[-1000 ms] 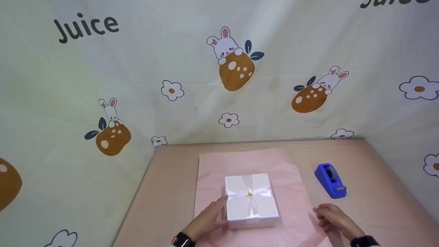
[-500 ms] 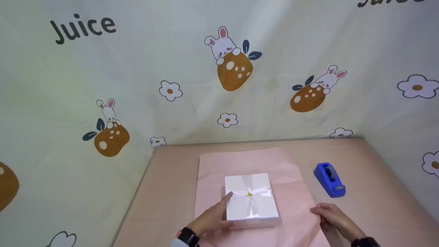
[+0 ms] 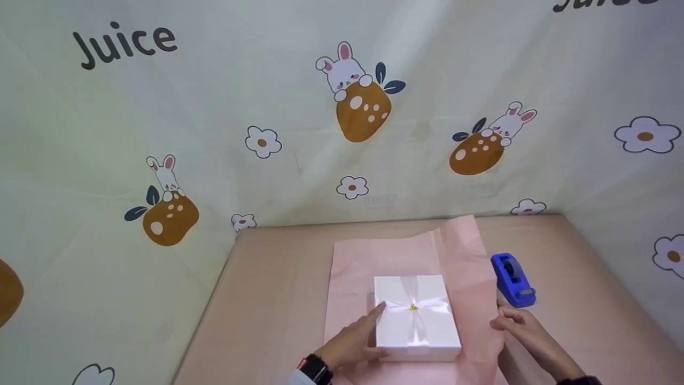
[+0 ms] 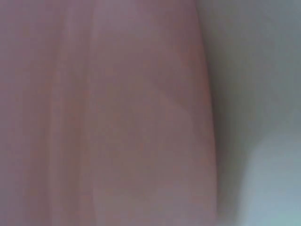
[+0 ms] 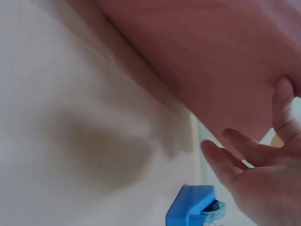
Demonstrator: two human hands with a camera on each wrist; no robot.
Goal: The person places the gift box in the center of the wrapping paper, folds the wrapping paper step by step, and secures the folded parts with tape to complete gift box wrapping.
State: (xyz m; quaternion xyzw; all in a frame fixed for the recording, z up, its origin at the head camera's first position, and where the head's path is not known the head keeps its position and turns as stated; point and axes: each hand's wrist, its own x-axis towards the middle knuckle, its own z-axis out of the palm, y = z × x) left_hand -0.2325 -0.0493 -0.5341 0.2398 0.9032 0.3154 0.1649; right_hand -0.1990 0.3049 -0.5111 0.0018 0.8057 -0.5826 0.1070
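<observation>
A white gift box with a white ribbon tied crosswise and a small yellow piece at the knot sits on a sheet of pink wrapping paper. My left hand holds the box by its left side, one fingertip at the top edge and the thumb by the front corner. On the right, my right hand pinches the paper's raised right edge between thumb and finger. In the right wrist view the other fingers reach out under the lifted sheet. The left wrist view is filled by blurred pink paper.
A blue tape dispenser stands on the table just right of the lifted paper, which comes right up to it in the head view. A light backdrop printed with rabbits and flowers encloses the table at the back and sides.
The box and paper have shifted right along with my left hand. My right hand has taken hold of the paper's right edge and raised it, so that side now stands up.
</observation>
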